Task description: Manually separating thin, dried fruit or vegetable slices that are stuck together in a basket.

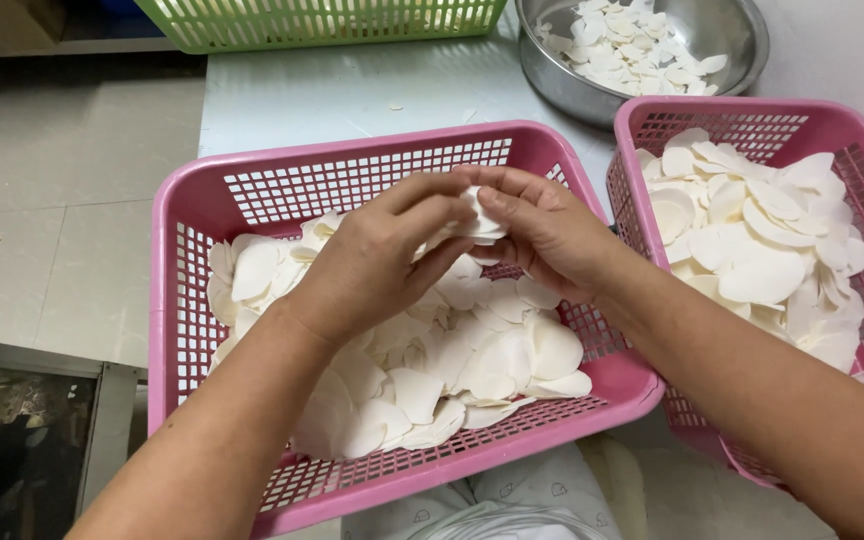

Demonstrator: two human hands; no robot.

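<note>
Both my hands meet above a pink plastic basket [192, 210] that holds several thin white round slices [497, 365]. My left hand [377, 260] and my right hand [542, 230] pinch a small stack of white slices [480, 222] between their fingertips, over the basket's far side. Most of that stack is hidden by the fingers.
A second pink basket [857, 135] full of white slices stands to the right. A steel bowl [742, 65] with more slices sits behind it, a green basket [302, 25] at the back. The pale table top [352, 95] ends at the left, above a tiled floor [62, 230].
</note>
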